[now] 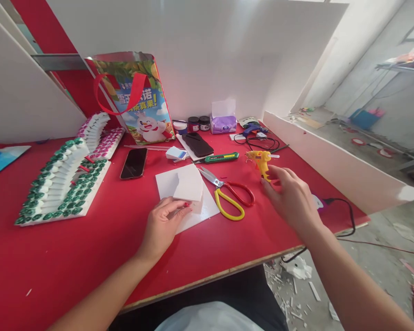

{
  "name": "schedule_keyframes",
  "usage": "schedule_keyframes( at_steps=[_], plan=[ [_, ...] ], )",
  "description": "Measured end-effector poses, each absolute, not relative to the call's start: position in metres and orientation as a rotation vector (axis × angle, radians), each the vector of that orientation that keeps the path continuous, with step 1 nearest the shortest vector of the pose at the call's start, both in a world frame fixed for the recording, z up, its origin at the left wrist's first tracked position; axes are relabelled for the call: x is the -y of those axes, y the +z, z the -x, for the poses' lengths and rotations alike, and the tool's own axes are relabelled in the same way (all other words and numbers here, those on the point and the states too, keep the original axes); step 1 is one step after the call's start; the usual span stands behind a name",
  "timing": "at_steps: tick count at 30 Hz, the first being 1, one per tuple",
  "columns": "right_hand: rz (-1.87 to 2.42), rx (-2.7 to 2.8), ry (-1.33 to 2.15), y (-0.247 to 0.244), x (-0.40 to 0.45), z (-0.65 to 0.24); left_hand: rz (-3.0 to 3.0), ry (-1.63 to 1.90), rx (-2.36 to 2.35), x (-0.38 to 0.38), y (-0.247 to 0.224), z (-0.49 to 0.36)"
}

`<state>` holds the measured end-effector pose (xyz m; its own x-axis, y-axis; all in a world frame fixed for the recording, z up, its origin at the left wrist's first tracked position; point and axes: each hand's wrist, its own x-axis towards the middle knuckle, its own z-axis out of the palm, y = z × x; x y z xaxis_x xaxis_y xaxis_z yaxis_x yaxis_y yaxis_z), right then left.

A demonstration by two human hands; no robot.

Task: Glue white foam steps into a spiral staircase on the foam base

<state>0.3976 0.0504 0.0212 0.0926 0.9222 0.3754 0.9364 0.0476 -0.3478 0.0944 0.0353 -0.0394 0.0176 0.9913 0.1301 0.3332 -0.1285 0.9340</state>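
My left hand [165, 223] pinches the near edge of a small white curved-sided piece [188, 184], apparently foam board, standing over a flat white square sheet [163, 184]. At the right, the thumb and forefinger of my right hand [291, 197] close on the handle of a small yellow glue gun [261, 161], its nozzle pointing left. Between the two hands lie scissors [229, 188] with one red and one yellow handle loop, blades toward the white sheet. Behind them is a green utility knife [221, 157].
White forms with green [65, 202] and pink [105, 142] trim stand left, near a phone [134, 163]. Farther back are a colourful bag [141, 101], another phone [198, 144], jars [198, 123], tissues [223, 122] and a blue glue gun [255, 130]. A cord [352, 216] crosses the right edge.
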Motion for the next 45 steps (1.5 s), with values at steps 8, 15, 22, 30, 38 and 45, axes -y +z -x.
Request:
schedule_keyframes(
  at_steps=[8,15,22,30,38,45],
  plan=[
    [1.293,2.184,0.194,0.004,-0.061,-0.326,-1.639,1.23,-1.449,-0.038,-0.043,-0.1],
    [0.997,2.302,0.196,-0.004,-0.074,-0.312,-1.711,1.233,-1.481,-0.039,-0.04,-0.104],
    [0.889,2.391,0.109,-0.01,-0.079,-0.308,-1.767,1.248,-1.483,-0.038,-0.038,-0.106],
    [0.824,2.364,0.098,-0.016,-0.081,-0.305,-1.835,1.267,-1.475,-0.038,-0.038,-0.107],
    [0.821,2.33,0.065,-0.021,-0.081,-0.304,-1.844,1.276,-1.453,-0.039,-0.04,-0.107],
    [0.825,2.322,0.088,-0.023,-0.081,-0.303,-1.855,1.246,-1.46,-0.041,-0.04,-0.106]
  ],
)
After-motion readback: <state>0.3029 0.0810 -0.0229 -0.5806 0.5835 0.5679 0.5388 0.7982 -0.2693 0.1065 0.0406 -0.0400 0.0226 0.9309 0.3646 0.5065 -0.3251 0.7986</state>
